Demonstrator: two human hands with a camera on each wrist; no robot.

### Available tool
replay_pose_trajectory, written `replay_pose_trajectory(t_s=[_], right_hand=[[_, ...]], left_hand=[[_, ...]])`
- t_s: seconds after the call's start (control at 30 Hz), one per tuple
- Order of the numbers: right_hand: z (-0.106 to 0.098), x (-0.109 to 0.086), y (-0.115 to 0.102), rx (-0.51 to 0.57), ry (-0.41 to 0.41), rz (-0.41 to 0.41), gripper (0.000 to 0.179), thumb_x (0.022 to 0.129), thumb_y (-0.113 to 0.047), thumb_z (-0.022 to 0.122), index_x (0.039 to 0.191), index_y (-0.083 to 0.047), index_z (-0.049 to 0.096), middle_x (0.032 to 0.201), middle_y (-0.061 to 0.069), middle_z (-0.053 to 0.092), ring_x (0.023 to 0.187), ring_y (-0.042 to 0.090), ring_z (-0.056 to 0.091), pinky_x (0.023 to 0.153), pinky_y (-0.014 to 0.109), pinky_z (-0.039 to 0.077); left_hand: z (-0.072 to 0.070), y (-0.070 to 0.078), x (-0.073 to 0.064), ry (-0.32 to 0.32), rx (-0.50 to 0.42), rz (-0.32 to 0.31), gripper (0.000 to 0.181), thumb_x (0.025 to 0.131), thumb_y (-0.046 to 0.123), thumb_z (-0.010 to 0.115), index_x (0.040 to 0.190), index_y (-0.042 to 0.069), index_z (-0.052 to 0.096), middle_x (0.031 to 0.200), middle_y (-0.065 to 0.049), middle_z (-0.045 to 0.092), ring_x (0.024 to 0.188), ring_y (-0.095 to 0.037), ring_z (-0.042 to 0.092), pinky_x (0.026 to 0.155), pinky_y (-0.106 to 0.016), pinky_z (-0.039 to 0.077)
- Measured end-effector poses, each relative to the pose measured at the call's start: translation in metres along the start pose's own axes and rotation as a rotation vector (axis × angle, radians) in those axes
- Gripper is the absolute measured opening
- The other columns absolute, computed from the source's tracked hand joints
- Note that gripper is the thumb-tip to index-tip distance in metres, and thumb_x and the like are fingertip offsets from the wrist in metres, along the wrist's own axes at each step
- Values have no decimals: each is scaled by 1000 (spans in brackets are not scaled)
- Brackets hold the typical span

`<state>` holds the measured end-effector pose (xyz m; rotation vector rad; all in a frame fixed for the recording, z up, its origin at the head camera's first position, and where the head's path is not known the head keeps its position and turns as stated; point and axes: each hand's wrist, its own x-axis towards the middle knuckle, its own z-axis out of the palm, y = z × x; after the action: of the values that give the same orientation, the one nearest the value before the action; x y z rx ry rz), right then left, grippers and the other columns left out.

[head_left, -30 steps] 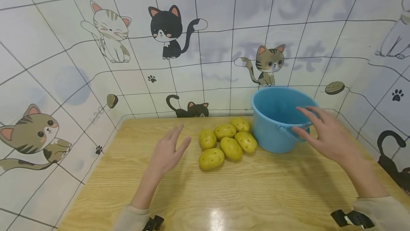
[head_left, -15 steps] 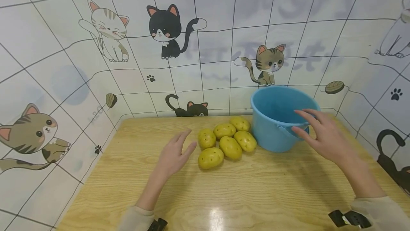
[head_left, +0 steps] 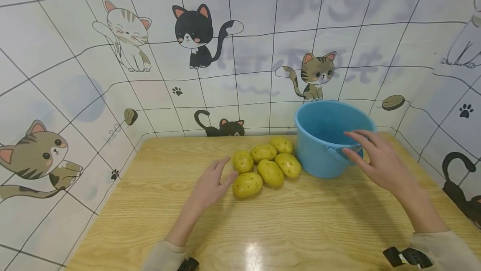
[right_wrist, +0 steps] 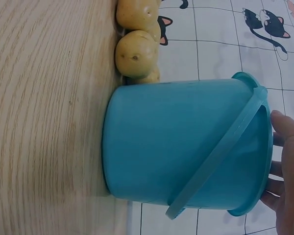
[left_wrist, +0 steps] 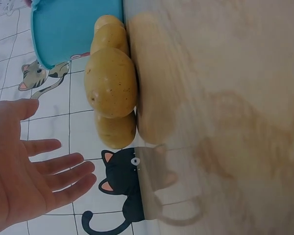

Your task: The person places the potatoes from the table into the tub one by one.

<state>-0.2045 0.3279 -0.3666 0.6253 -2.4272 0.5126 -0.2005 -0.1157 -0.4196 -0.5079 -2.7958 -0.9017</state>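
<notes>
Several yellow potatoes (head_left: 270,173) lie grouped on the table, left of a light blue bucket (head_left: 319,156). My left hand (head_left: 206,187) is just left of the cluster, fingers extended and thumb apart. Its fingertips come close to the nearest potato (head_left: 247,185) and hold nothing; the left wrist view shows the palm and spread fingers (left_wrist: 63,171). At the bucket's right side, my right hand (head_left: 387,166) hovers by the rim with loosely bent, spread fingers over the opening. The bucket's handle (right_wrist: 220,152) hangs down along its outside.
The wooden table (head_left: 293,229) meets a white tiled-pattern wall (head_left: 255,79) printed with cartoon cats right behind the bucket and potatoes. Further wall panels stand close on the left and right. Dark straps (head_left: 407,257) circle the wrists.
My left hand has moved right and slightly down, closer to the potatoes. My right hand has lowered a little at the bucket's rim. Potatoes and bucket stay in place.
</notes>
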Motion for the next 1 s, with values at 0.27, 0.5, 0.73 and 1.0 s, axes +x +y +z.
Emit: replay_pose_trajectory(t_s=[0.27,0.5,0.73,1.0], right_hand=[[2,-1,0,2,40,-25,41,96,-20,70,133,-3,61,129,23,57,119,46,50,93,67,40],[5,0,3,27,90,-92,30,93,-10,71,121,0,65,118,20,62,111,43,55,90,59,42],[5,0,3,19,97,-92,20,89,-4,74,108,0,67,108,17,64,104,38,56,87,54,41],[7,-1,3,24,110,-96,18,88,-3,74,104,-1,67,103,15,65,102,36,56,87,52,41]], left_hand=[[8,0,1,-32,13,15,71,102,56,47,152,5,42,149,-18,49,134,-38,48,108,-54,42],[13,-1,2,-52,17,24,70,103,53,48,151,2,43,150,-20,47,136,-38,46,110,-54,40],[20,0,2,-85,-2,28,69,102,52,50,150,3,43,148,-20,48,133,-39,49,107,-56,43],[21,5,4,-131,-60,9,70,101,51,54,151,3,41,152,-20,44,136,-40,45,108,-58,40]])
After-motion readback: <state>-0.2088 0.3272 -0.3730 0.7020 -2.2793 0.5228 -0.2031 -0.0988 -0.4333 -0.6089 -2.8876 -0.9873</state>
